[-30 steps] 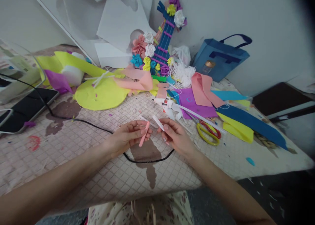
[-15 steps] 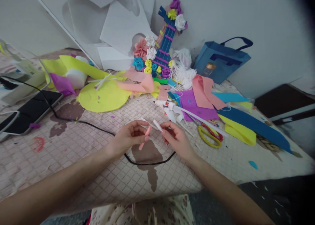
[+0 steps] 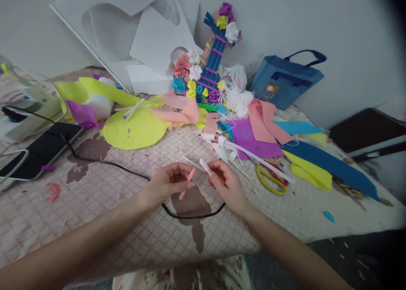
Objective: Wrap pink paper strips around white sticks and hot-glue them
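My left hand (image 3: pixel 169 181) is closed on a narrow pink paper strip (image 3: pixel 187 184), pinched between thumb and fingers and standing at a slant. Close by on the right, my right hand (image 3: pixel 226 181) grips a short white rolled piece (image 3: pixel 204 166) whose end points up and left. A thin white stick (image 3: pixel 192 163) spans the gap between the two hands; which hand holds it I cannot tell. Both hands hover just over the cloth-covered table (image 3: pixel 133 222). Beyond them lies a white glue gun (image 3: pixel 218 140) with a long clear glue stick in its back.
Scissors (image 3: pixel 271 180) with yellow and red handles lie to the right. A black cable (image 3: pixel 193 217) loops beneath my hands. Farther back are a yellow paper-covered guitar shape (image 3: pixel 135 129), a flower-trimmed blue guitar (image 3: pixel 212 61), coloured paper and a blue bag (image 3: pixel 282 80). A phone (image 3: pixel 44 150) lies left.
The view has tilted slightly, so everything sits a little lower. My hands keep nearly the same pose, with the pink strip and white piece turned only slightly.
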The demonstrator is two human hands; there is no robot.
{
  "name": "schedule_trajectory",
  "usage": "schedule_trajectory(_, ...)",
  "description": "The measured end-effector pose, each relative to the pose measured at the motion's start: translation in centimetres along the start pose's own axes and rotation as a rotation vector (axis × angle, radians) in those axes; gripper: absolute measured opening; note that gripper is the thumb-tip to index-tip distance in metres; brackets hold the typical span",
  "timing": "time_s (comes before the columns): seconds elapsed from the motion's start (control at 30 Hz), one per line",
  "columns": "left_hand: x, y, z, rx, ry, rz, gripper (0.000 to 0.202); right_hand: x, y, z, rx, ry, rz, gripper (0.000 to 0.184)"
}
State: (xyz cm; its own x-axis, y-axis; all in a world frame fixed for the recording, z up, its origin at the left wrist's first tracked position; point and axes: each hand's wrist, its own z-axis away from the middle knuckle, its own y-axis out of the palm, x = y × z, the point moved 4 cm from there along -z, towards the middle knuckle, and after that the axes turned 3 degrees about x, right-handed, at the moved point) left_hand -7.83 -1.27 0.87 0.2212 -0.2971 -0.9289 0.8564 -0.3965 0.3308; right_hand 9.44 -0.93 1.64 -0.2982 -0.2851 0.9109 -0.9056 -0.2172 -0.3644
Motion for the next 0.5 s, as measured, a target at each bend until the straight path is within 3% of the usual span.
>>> schedule_trajectory(0.17,0.3,-0.1,-0.1,-0.012,-0.001,0.020,0.032,0.9,0.0,0.3,-0.015,-0.221,0.268,0.014)
schedule_trajectory(0.27,0.5,-0.3,-0.2,-0.010,-0.001,0.052,0.032,1.1,-0.1,0.4,-0.003,-0.296,0.299,0.017)
schedule_trajectory(0.37,0.5,-0.3,-0.2,-0.006,-0.030,0.102,0.030,0.8,-0.4,0.3,-0.014,-0.223,0.224,0.014)
schedule_trajectory(0.5,0.5,-0.5,-0.2,-0.075,-0.107,0.175,0.034,-0.1,-0.4,0.0,0.001,0.000,-0.049,0.015)
